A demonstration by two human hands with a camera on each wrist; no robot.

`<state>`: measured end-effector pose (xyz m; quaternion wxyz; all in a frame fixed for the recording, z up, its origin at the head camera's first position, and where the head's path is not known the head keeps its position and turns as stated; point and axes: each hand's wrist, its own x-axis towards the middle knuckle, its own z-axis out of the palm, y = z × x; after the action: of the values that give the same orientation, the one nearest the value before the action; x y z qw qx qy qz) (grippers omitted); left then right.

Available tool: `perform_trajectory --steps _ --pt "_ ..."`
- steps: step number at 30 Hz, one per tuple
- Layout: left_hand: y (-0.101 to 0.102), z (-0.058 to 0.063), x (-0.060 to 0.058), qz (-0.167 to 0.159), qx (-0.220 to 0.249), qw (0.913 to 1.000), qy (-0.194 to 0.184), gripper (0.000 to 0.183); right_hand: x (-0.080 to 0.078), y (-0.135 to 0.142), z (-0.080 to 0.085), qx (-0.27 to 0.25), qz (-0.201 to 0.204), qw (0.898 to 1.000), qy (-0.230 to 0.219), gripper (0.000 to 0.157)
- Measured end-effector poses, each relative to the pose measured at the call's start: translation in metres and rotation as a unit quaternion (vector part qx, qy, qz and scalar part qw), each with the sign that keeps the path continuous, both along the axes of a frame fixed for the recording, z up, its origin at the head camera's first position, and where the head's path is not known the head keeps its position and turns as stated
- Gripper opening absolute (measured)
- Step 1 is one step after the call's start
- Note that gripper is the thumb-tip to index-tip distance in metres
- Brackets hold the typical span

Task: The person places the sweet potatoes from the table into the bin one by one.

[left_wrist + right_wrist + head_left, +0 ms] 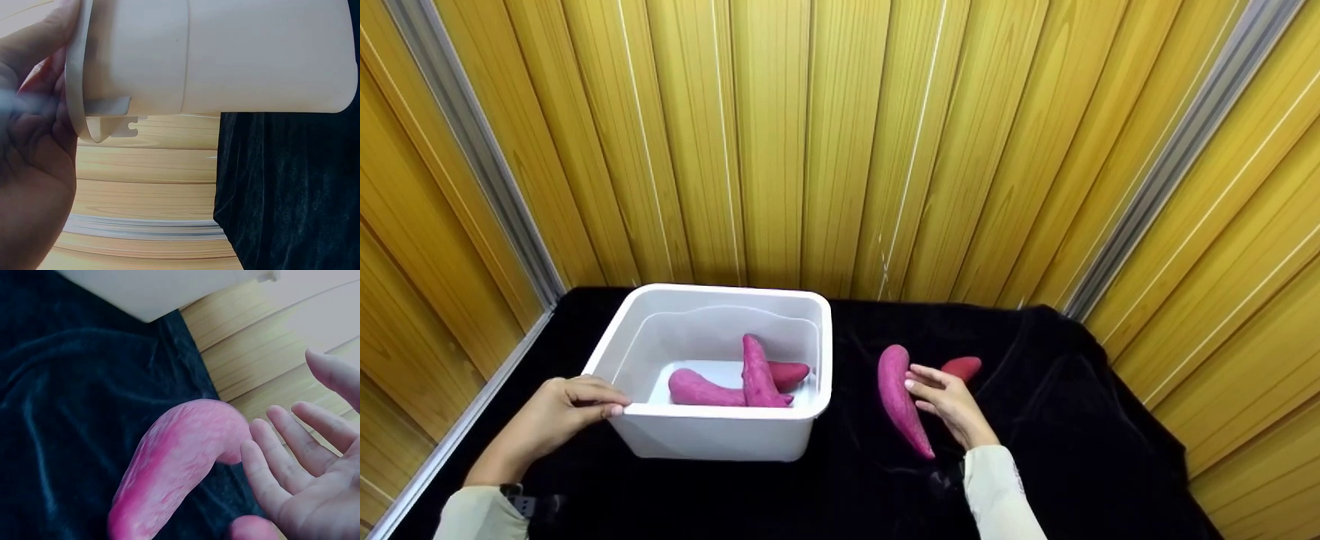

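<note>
At the front left corner of a white plastic tub (712, 436), my left hand (556, 414) pinches the rim between thumb and fingers; the left wrist view shows the tub's wall (253, 56) beside that hand. Inside lie two pink-purple sweet potatoes, one (701, 388) flat and one (760, 375) leaning across, with a redder one (789, 374) behind. Right of the tub, a curved pink-purple sweet potato (898, 397) rests on black cloth. My right hand (952, 409) is beside it, fingers loosely extended, fingertips right at its side. A red sweet potato (964, 367) is partly hidden behind this hand.
Black cloth (1080, 450) covers the table. Yellow wood-patterned panels (847, 150) stand behind and on both sides, with grey metal strips (1177, 150) at the corners. The tub stands near the back panel.
</note>
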<state>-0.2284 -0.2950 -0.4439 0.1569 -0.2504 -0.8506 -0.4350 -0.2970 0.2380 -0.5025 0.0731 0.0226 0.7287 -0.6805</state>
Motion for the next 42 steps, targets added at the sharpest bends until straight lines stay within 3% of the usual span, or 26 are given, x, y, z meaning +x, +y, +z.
perform_trajectory --steps 11,31,37,42 --pt "0.000 0.001 0.000 0.003 -0.008 1.0000 -0.004 0.017 0.008 0.014 -0.026 0.017 -0.022 1.000 -0.016 0.059" --pt "0.001 0.000 0.001 0.012 -0.008 0.9999 -0.001 0.018 0.018 0.016 -0.052 0.063 0.027 0.997 -0.021 0.066" --pt "0.002 0.000 0.001 0.008 -0.006 0.9999 0.009 0.020 0.019 0.016 -0.056 0.066 0.043 0.997 -0.001 0.065" --pt "0.001 0.001 0.002 0.011 -0.008 0.9999 0.002 0.020 0.021 0.014 -0.059 0.117 0.036 0.992 0.020 0.063"
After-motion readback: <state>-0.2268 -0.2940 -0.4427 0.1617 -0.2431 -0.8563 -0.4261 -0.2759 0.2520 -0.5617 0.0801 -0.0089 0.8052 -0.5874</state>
